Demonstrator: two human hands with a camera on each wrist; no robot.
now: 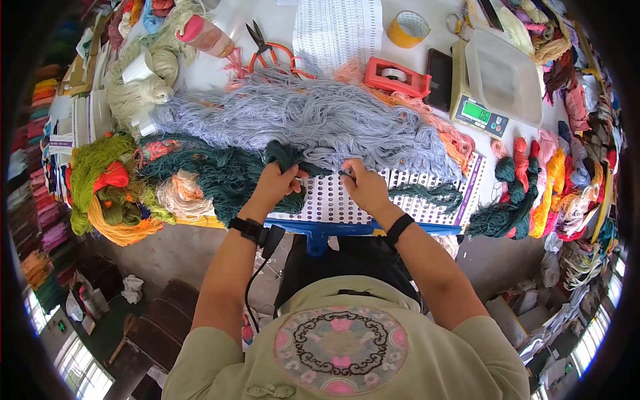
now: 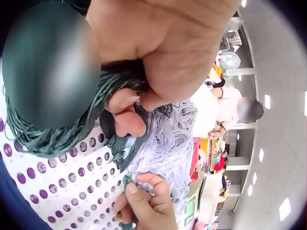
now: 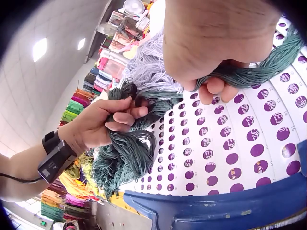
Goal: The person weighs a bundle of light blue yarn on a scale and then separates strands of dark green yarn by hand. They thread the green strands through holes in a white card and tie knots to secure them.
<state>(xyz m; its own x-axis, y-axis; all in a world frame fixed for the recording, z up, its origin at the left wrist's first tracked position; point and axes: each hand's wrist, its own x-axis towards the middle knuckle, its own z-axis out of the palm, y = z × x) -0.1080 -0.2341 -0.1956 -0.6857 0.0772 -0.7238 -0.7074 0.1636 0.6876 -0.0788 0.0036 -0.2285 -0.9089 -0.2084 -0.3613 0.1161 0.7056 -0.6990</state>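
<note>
In the head view my left hand (image 1: 275,187) grips a looped bunch of dark green yarn (image 1: 285,155), its fingers curled round the strands. More of that yarn hangs below this hand in the right wrist view, in a loose bundle (image 3: 127,160). My right hand (image 1: 367,190) pinches a thinner dark green hank (image 3: 254,74) between thumb and fingers; its tail (image 1: 427,193) lies out to the right. Both hands are over a white board (image 1: 327,200) with rows of purple dots. Just beyond them spreads a wide heap of pale lavender yarn (image 1: 300,113).
Behind the heap are orange-handled scissors (image 1: 270,53), a red tape dispenser (image 1: 397,77), a phone (image 1: 439,79) and a lit scale (image 1: 480,113). Coloured skeins (image 1: 527,180) crowd the right; green and orange yarn (image 1: 107,187) lies left. A blue edge (image 1: 333,227) runs along the board's front.
</note>
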